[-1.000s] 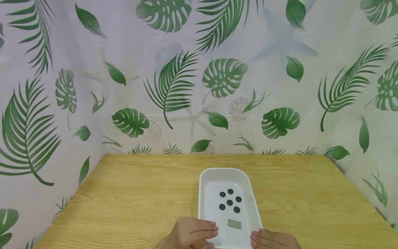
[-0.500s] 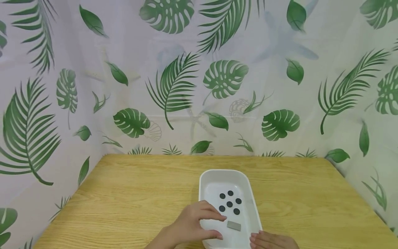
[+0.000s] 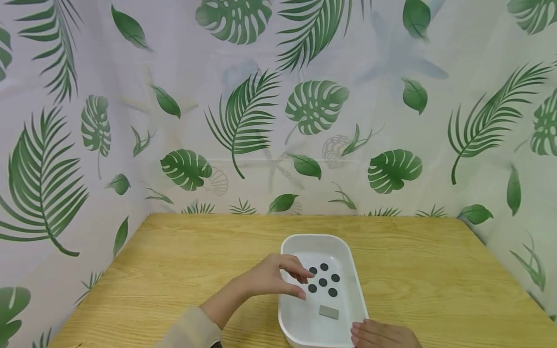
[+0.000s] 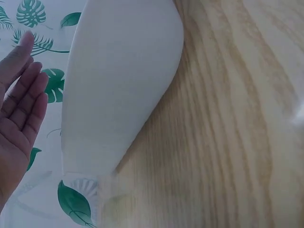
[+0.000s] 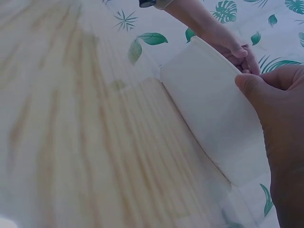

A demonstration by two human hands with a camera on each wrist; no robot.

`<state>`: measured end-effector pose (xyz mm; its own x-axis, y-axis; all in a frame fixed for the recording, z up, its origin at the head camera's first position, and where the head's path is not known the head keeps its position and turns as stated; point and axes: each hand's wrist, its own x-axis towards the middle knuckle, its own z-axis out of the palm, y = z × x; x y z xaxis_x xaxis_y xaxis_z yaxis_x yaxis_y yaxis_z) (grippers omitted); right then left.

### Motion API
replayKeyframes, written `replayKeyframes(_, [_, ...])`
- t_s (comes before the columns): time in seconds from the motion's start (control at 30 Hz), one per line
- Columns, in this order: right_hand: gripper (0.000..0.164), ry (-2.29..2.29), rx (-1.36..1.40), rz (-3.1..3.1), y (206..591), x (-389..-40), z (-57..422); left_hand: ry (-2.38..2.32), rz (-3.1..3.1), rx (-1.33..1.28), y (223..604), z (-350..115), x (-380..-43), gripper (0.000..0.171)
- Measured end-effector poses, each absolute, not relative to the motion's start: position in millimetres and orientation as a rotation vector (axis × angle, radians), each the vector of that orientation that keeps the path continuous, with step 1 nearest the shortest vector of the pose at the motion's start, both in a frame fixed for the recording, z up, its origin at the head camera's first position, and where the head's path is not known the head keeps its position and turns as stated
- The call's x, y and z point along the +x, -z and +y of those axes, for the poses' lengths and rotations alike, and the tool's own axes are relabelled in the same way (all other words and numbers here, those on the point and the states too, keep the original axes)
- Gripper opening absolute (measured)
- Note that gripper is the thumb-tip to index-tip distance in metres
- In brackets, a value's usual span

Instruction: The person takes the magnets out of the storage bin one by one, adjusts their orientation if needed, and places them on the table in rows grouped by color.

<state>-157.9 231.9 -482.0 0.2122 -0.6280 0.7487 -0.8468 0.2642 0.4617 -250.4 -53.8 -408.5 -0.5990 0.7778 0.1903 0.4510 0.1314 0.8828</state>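
Observation:
A white rectangular tray [image 3: 359,290] with rounded corners lies on the wooden table. Inside it are several small black discs [image 3: 332,292] in a loose cluster, and nearer the person lies a flat grey rectangular piece [image 3: 329,312]. My left hand [image 3: 280,275] reaches over the tray's left rim, thumb and fingers spread apart, with nothing visible between them. Its fingertips are close to the leftmost discs and partly cover one; whether they touch it I cannot tell. My right hand [image 3: 385,334] grips the tray's near right rim, its thumb [image 5: 251,85] on the outer wall in the right wrist view.
The wooden table [image 3: 196,261] stretches to both sides of the tray and behind it. A white cloth with green leaf prints [image 3: 261,121] hangs along the table's back and sides.
My left hand has left the tray's near left side and moved away from the person, over the rim toward the discs, its fingers parting. The right hand stays on the rim; tray and contents look unmoved.

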Motion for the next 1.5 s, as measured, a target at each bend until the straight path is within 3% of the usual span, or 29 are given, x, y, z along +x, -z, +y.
replayKeyframes(0.4, [0.029, -0.265, 1.393, -1.444, 472, -155, 224, -1.608, 1.972, 0.834, 393, -39, -285, 0.04])
replayKeyframes(0.87, [0.024, -0.383, 1.363, -1.441, 474, -152, 217, -1.585, 2.01, 0.758, 386, -22, -311, 0.031])
replayKeyframes(1.17, [0.023, -0.403, 1.358, -1.435, 478, -153, 217, -1.85, 1.899, 0.538, 391, -12, -321, 0.03])
replayKeyframes(1.5, [0.022, -0.41, 1.361, -1.428, 473, -154, 216, -1.975, 1.916, 0.48, 401, 7, -325, 0.028])
